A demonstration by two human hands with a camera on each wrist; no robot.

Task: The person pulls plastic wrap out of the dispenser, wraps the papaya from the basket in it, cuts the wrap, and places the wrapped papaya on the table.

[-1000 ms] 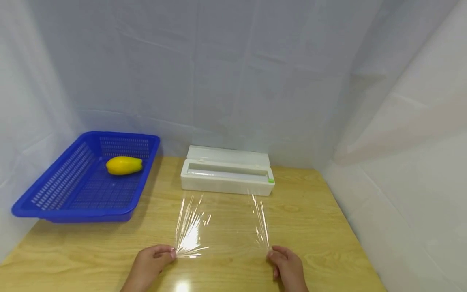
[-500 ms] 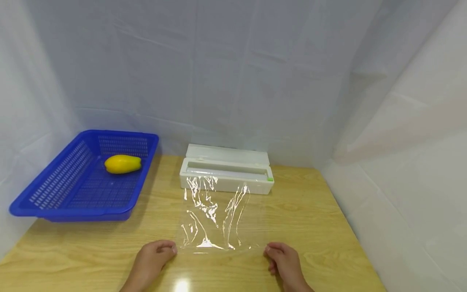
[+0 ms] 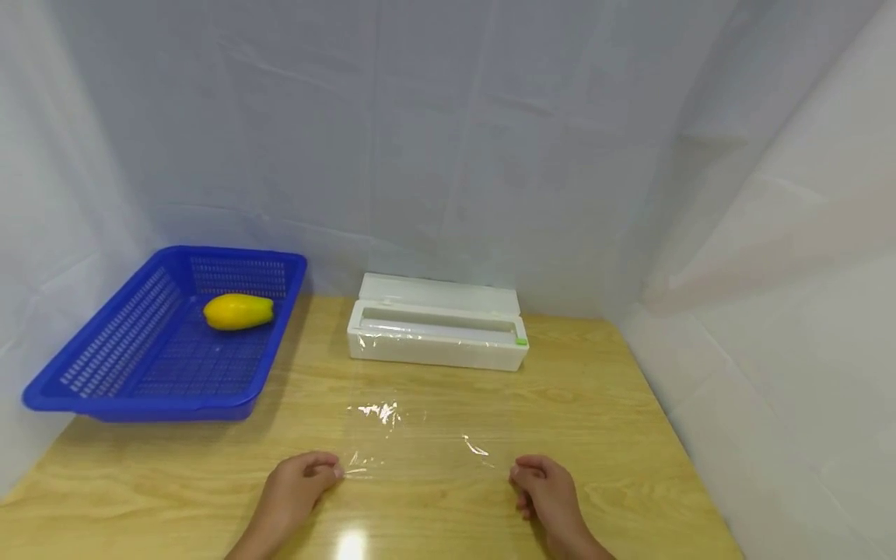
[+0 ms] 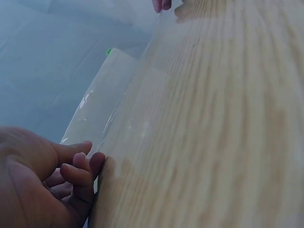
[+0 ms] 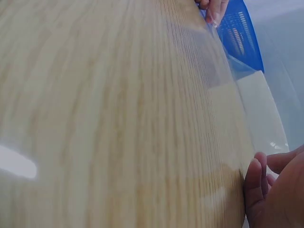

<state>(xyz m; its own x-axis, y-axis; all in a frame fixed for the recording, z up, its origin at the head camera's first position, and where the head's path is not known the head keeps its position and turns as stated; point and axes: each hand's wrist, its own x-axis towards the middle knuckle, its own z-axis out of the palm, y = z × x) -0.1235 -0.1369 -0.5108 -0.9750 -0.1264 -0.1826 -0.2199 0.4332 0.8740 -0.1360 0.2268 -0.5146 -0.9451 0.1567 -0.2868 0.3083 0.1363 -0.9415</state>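
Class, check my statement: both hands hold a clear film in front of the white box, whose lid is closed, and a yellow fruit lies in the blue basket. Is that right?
Not quite: the lid is open, not closed, as the head view shows. Both hands, left hand and right hand, do hold the clear film in front of the white box, and the yellow fruit lies in the blue basket.

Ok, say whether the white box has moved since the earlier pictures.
No: in the head view, the white box sits at the same spot on the tabletop.

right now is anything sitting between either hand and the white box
Only the clear film, reaching from the white box to the left hand and right hand; the blue basket stands off left.
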